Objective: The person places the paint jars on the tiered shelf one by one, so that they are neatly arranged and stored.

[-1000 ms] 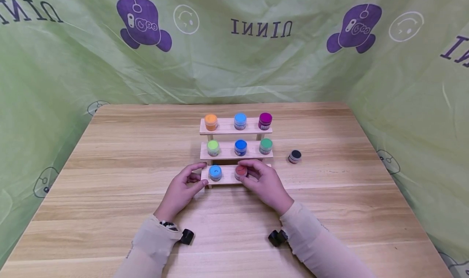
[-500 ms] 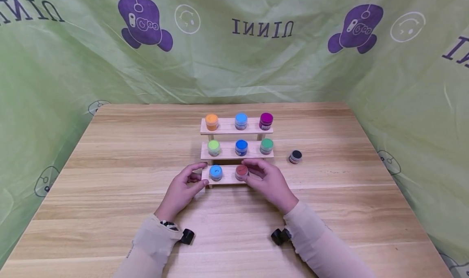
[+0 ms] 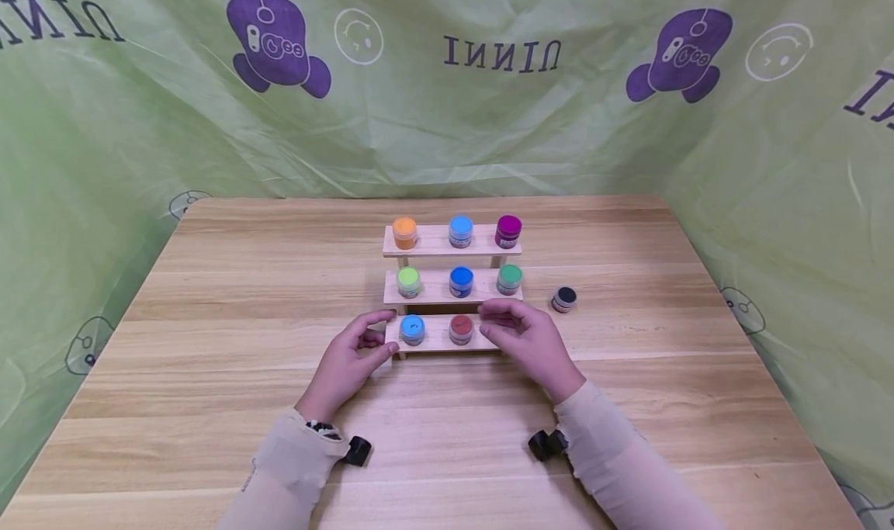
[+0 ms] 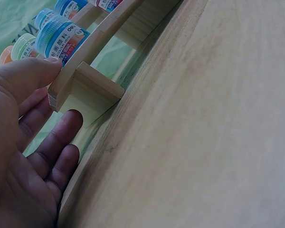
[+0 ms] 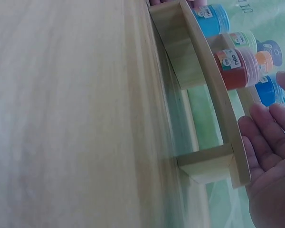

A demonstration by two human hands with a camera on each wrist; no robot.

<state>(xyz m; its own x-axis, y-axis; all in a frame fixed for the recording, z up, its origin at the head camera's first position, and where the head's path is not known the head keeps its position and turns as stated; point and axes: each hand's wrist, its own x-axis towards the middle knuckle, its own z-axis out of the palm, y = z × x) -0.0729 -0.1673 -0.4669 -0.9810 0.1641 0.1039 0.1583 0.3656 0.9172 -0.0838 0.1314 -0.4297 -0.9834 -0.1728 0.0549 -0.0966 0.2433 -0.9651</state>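
Observation:
A three-step wooden display rack (image 3: 440, 344) holds small paint jars. On its lowest step stand a light blue paint jar (image 3: 413, 330) and a reddish-brown paint jar (image 3: 462, 329). My left hand (image 3: 355, 353) holds the left end of that step, its thumb (image 4: 35, 71) at the front edge by the blue jar and other fingers behind and below. Over the step's right end is my right hand (image 3: 527, 340), thumb and index finger apart, with nothing between them. In the right wrist view a gap shows between the fingers (image 5: 270, 128) and the reddish-brown jar.
The middle step carries lime (image 3: 408, 282), dark blue (image 3: 461, 282) and green (image 3: 509, 279) jars. Orange (image 3: 404, 233), light blue (image 3: 461, 232) and purple (image 3: 508, 232) jars top the rack. A black-lidded jar (image 3: 563, 299) stands on the table to the right.
My right hand has let go of the reddish-brown paint jar and moved right, away from it. The jar stays on the lowest step. My left hand keeps its place.

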